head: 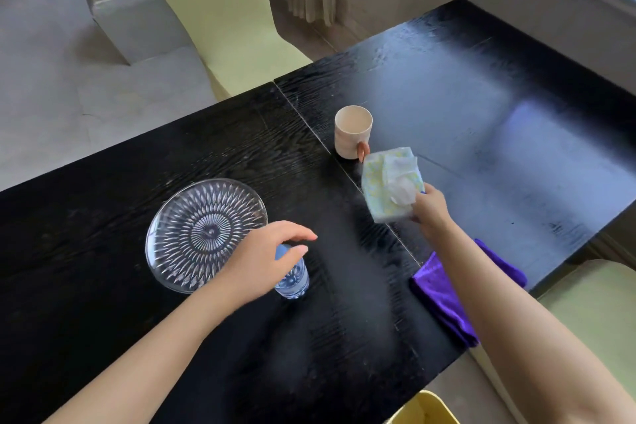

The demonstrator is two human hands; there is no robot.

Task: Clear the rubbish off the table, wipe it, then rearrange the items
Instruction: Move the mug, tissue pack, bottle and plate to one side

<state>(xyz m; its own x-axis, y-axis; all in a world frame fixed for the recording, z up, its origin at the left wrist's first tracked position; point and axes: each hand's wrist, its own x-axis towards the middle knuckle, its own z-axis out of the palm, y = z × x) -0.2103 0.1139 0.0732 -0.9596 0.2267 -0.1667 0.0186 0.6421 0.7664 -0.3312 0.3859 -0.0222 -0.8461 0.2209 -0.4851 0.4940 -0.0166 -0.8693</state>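
Observation:
A soft tissue pack (387, 182) with a yellow-green pattern and a white tissue sticking out is gripped at its near corner by my right hand (430, 208), just above the black table (241, 155). My left hand (261, 262) curls over the blue cap of a small clear water bottle (294, 280) standing upright beside a clear cut-glass plate (203, 234); the fingers touch the cap but look loosely spread. A beige mug (352, 131) with an orange handle stands behind the tissue pack. A purple cloth (444, 296) lies at the table's right edge, partly under my right forearm.
A pale yellow chair (223, 17) stands at the table's far side and a green seat (599, 313) at the right. A yellow bin rim (426, 410) shows below the near edge. A seam (309, 127) splits the tabletop.

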